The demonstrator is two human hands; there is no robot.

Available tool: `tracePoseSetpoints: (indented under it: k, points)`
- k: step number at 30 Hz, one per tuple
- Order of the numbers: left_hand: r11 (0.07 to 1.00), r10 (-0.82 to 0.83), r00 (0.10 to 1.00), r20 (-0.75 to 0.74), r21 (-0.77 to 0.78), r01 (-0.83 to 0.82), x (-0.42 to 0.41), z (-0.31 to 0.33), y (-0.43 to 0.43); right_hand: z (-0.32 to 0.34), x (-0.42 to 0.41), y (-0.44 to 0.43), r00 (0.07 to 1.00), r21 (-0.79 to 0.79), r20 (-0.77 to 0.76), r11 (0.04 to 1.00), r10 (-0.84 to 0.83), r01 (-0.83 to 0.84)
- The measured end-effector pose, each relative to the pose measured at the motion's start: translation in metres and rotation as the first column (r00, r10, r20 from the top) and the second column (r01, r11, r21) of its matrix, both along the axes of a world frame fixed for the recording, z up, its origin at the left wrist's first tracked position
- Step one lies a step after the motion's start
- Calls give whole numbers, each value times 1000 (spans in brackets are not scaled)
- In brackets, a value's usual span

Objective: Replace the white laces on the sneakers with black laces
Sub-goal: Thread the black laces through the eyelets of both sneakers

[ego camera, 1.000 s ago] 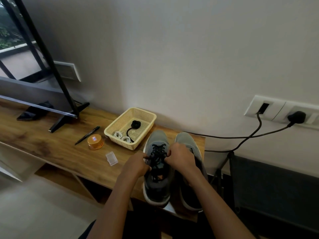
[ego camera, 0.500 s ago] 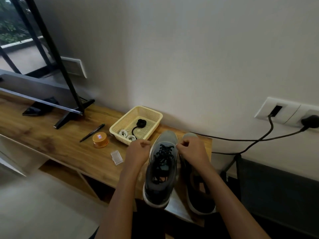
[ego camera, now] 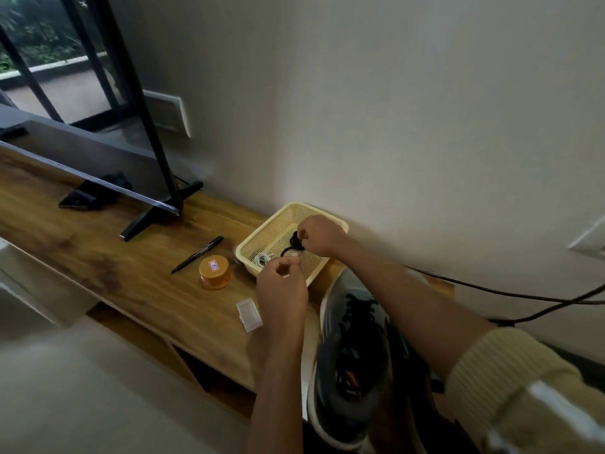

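A grey sneaker [ego camera: 353, 348] laced in black stands on the wooden shelf [ego camera: 114, 257], toe toward the wall. The second sneaker is almost wholly hidden behind my right forearm. My right hand [ego camera: 322, 235] reaches into the cream plastic basket [ego camera: 262, 234] and grips a coiled black lace [ego camera: 293, 241]. White laces [ego camera: 262, 258] lie bundled in the basket's near left corner. My left hand [ego camera: 283, 290] hovers just before the basket's front rim, fingers curled, with nothing visible in them.
An orange round tin [ego camera: 215, 271], a black pen [ego camera: 198, 254] and a small clear plastic case [ego camera: 249, 314] lie left of the basket. A TV on a black stand [ego camera: 154, 217] fills the shelf's left side. Black cables [ego camera: 523, 296] run along the wall at right.
Both hands have left the sneaker's laces. My right hand moved up and left into the basket and took hold of the black lace; my left hand moved toward the basket. The view swung left.
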State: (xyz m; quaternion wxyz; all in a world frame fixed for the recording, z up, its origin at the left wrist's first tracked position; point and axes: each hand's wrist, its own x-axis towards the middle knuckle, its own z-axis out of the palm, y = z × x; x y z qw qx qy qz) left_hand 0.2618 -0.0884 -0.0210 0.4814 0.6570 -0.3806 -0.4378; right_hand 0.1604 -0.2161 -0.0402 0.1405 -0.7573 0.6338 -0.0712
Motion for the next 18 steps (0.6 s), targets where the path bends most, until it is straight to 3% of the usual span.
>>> tracePoseSetpoints:
  k: [3,8,11,13,18]
  points:
    - [1000,20,998,-54,-13,-20,-3,-6,-6,-21,4,-34,982,10,-184,999,48,-47]
    - [992,-89,993,-74,-96,81,-6,-5,-12,-44,7,-55,940,120,-304,985,153,-122]
    - [995,-84,988,-133,-67,76,4,-7,-11,-45,9,-50,936,69,-318,988,151,-136]
    - [998,-44,983,-178,-53,35,9,-7,-11,-41,7,-46,956,44,-265,992,126,-118]
    - [998,-1,977,-215,-56,-12,4,-2,-9,3,-14,-12,985,-63,170,998,15,-4]
